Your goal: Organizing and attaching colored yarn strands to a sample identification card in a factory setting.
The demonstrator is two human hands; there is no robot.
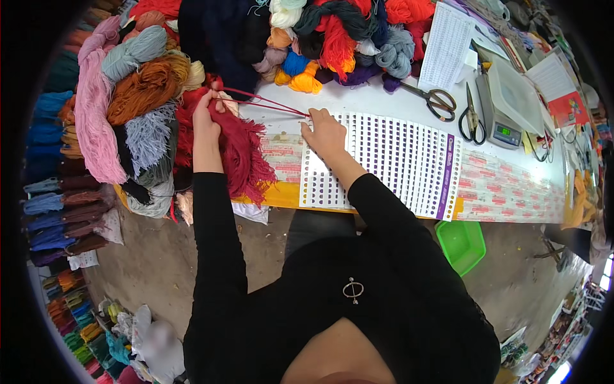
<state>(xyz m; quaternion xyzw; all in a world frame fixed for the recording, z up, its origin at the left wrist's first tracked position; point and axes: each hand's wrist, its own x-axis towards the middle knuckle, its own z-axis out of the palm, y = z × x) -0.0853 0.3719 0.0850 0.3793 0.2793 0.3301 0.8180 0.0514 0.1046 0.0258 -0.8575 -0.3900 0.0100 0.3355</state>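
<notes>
My left hand is closed round the top of a crimson skein of yarn, whose frayed end hangs over the table's front edge. A few crimson strands run taut from it to my right hand, which pinches them between thumb and fingers. Below my right hand lie white cards with rows of punched holes, laid side by side. Dark tufts show in many of the holes, and a purple strip edges the cards on the right.
Heaped skeins in many colours crowd the left and back of the table. Two pairs of scissors lie right of the cards, beside a digital scale and a printed sheet. A green basket stands below the front edge.
</notes>
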